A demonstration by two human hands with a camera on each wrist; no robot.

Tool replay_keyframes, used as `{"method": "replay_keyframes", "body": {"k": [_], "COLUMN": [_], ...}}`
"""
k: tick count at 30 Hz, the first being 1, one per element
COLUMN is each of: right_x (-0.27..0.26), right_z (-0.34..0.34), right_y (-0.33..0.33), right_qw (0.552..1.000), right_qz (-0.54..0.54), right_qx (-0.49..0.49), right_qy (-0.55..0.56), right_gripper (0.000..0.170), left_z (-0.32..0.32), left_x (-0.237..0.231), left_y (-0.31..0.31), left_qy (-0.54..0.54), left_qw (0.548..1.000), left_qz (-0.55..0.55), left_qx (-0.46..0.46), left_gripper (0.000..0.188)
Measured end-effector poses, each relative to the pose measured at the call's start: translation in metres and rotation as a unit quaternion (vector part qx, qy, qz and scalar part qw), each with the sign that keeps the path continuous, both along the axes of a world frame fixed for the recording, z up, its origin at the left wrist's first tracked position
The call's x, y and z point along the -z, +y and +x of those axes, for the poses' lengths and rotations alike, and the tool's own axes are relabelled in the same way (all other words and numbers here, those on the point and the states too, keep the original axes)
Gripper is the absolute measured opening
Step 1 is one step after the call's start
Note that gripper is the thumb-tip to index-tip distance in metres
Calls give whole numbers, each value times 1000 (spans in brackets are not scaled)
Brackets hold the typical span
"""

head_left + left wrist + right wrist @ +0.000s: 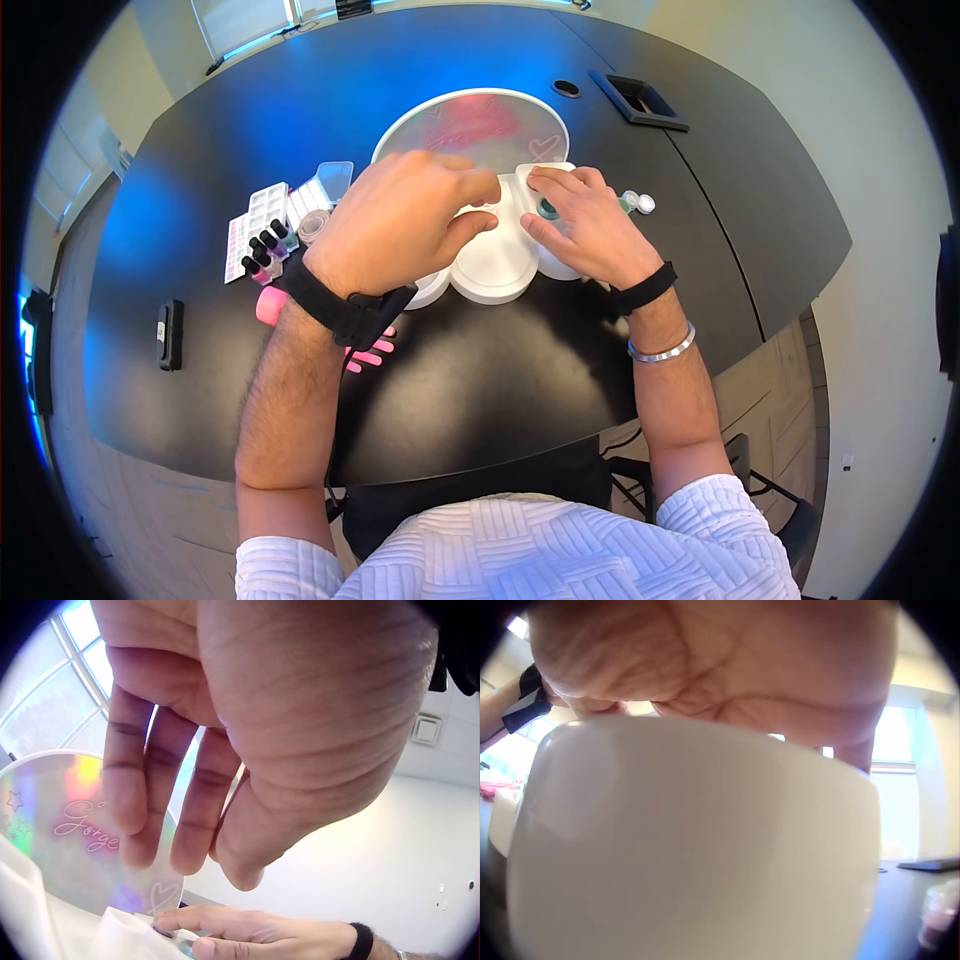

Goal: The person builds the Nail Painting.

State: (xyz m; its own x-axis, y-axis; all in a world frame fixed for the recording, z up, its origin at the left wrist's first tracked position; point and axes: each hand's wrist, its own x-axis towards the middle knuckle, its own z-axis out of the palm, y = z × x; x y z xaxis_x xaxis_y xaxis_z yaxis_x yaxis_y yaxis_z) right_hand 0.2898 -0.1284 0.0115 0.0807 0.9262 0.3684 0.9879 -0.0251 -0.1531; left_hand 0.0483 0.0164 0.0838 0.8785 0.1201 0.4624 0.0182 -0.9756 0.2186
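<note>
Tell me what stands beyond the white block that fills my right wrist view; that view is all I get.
Observer: In the head view, a round, white-rimmed panel with a heart drawn on it.
Operator: Report what the right hand is near on top.
Observer: A round teal thing shows between the right hand's thumb and fingers.
Operator: Check the left hand for me.
Observer: The left wrist view shows the palm and fingers of the left hand, with nothing visible in its grasp.
</note>
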Motion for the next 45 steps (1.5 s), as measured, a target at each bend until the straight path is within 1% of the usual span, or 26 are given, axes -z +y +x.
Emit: {"method": "replay_keyframes", "body": {"k": [2, 4, 5, 7, 8, 9, 12, 13, 15, 16, 17, 19, 21, 23, 25, 26, 31, 34, 41, 43, 44, 45], "right_x": [4, 11, 8, -5, -15, -18, -22, -22, -18, -17, -16, -16, -16, -15, -14, -13, -8, -5, -2, 1, 4, 7], "right_z": [4, 9, 14, 27, 34, 43, 63, 69, 83, 87, 90, 93, 97, 100, 103, 105, 112, 115, 112, 108, 107, 106], "right_y": [0, -1, -3, -12, -14, -18, -29, -32, -37, -38, -40, -43, -45, -46, -48, -50, -52, -51, -46, -44, -42, -41], "right_qw": [1000, 999, 999, 996, 991, 991, 981, 982, 983, 982, 981, 980, 977, 974, 966, 966, 952, 946, 950, 963, 963, 971], "right_qz": [6, 43, 46, 84, 135, 134, 176, 175, 141, 148, 147, 106, 104, 103, 90, 89, 45, 32, -12, 3, 2, 0], "right_qx": [4, -24, -22, -12, -20, -20, 68, 71, 114, 116, 121, 161, 177, 193, 232, 233, 294, 309, 290, 252, 252, 223], "right_qy": [-9, -17, -16, 21, 14, 14, 32, 33, 31, 30, 30, 46, 53, 61, 67, 67, 74, 88, 119, 93, 93, 85], "right_gripper": [54, 50, 50, 43, 29, 29, 19, 19, 16, 13, 13, 13, 14, 14, 16, 16, 21, 24, 28, 30, 30, 30], "left_z": [0, -1, 0, -1, -1, -1, -1, -1, 1, 1, 0, 0, 0, -1, -1, -1, 0, 0, 1, 1, 1, 0], "left_x": [-1, -1, -1, -1, -1, -1, 0, 0, 0, 0, 0, -2, -3, -4, -5, -5, -4, -4, -4, -3, -3, -4], "left_y": [-2, -3, -2, -1, 0, 0, 1, 2, 1, 1, 1, 0, 0, 0, -1, -1, -1, 0, -2, -2, -2, -1], "left_qy": [1, -3, -6, -5, -6, -7, -13, -13, -12, -9, -6, -8, -24, -24, -24, -22, -25, -30, -37, -36, -35, -34], "left_qw": [1000, 1000, 1000, 1000, 1000, 1000, 1000, 1000, 1000, 1000, 1000, 1000, 1000, 1000, 999, 1000, 999, 999, 999, 999, 999, 999], "left_qz": [-3, 2, 2, 6, 8, 6, 6, 6, 4, -3, -9, -16, -16, -19, -22, -22, -20, -23, -29, -29, -28, -26], "left_qx": [-6, -5, -5, -8, -14, -14, -10, -8, 0, -3, -6, 1, 1, 1, 2, 4, 14, 19, 25, 23, 23, 23], "left_gripper": [18, 17, 17, 16, 16, 16, 15, 15, 15, 14, 14, 14, 15, 15, 15, 15, 15, 16, 16, 16, 16, 16]}}
